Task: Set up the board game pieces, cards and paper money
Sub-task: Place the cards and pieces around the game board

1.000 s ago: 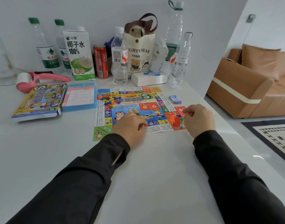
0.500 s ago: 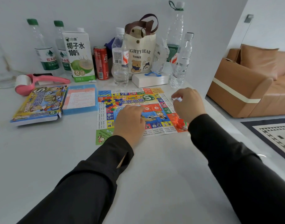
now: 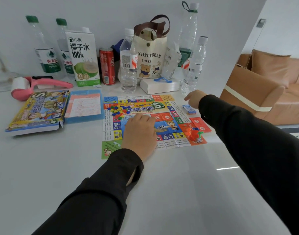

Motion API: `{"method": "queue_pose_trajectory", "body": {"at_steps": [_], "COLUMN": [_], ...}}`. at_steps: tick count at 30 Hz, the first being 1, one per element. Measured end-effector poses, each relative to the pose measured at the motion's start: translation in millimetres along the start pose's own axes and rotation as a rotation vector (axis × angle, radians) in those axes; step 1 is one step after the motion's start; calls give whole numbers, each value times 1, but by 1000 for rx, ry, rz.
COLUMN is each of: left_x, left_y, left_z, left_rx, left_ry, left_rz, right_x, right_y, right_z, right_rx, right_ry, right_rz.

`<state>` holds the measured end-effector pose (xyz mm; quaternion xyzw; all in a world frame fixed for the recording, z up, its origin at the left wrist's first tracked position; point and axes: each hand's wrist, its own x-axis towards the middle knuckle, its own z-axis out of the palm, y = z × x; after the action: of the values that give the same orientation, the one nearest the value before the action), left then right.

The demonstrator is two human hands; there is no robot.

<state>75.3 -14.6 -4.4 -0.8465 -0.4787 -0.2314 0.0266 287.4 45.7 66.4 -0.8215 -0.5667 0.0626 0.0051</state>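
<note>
Right hand (image 3: 193, 101) is leaving the board's (image 3: 140, 99) red corner, reaching past the blue card pack (image 3: 189, 109) beside the board; its grip, I cannot tell. Left hand (image 3: 139, 133) is lying flat mid-board, steadying. Cards probably next.

This is a home living room: a tan sofa (image 3: 272, 85) and a patterned rug (image 3: 296, 135) lie to the right of the fingers (image 3: 189, 98), and drink bottles (image 3: 128, 65) stand on the white worktop (image 3: 179, 184) beyond them.
</note>
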Motion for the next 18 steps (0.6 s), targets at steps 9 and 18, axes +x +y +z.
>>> {"method": "queue_pose_trajectory", "body": {"at_steps": [9,18], "left_x": [-1,-2], "left_y": [1,2], "left_z": [0,-2], "left_rx": [-72,-129], "left_ry": [-7,-11], "left_rz": [-8,-10], "right_x": [22,34], "right_y": [5,10], "right_z": [16,12], "right_rx": [-18,-7], "right_ry": [-44,-105], "right_rz": [-46,1]}}
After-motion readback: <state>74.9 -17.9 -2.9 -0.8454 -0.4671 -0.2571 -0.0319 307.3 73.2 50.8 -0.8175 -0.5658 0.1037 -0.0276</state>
